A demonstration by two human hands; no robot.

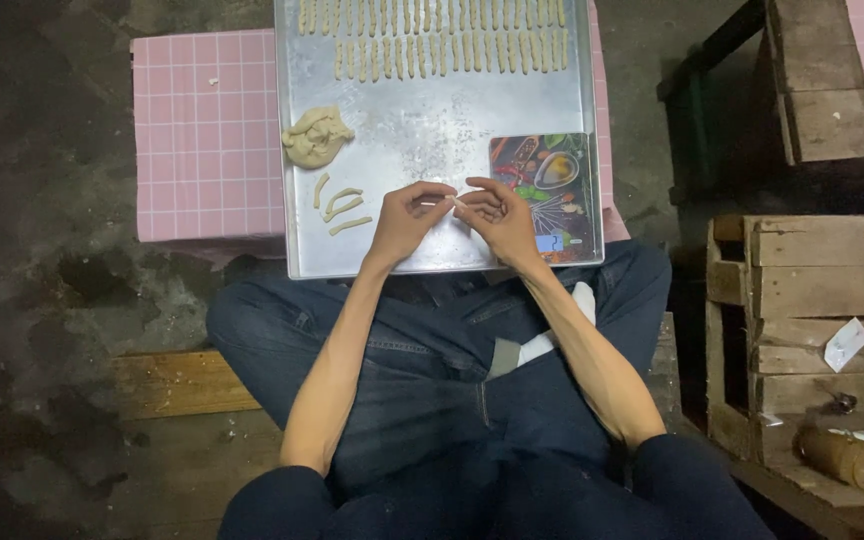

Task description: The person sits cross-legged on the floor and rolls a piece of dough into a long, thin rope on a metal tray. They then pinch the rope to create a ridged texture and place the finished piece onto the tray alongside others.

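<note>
Colourful rectangular packet [542, 195] on tray's right, white label [845, 344] on crate

A pink checked table [207, 130] carried a metal tray [432, 130], which lay flat across its right part.

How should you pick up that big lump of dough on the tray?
Probably by its thick round body, coming straight down from above. The dough lump lies flat on the metal tray near its left rim, with bare tray on its right side, so fingers could close across its width. Its thin curled edges look soft and might tear. The left hand is nearer to it than the right hand.
</note>
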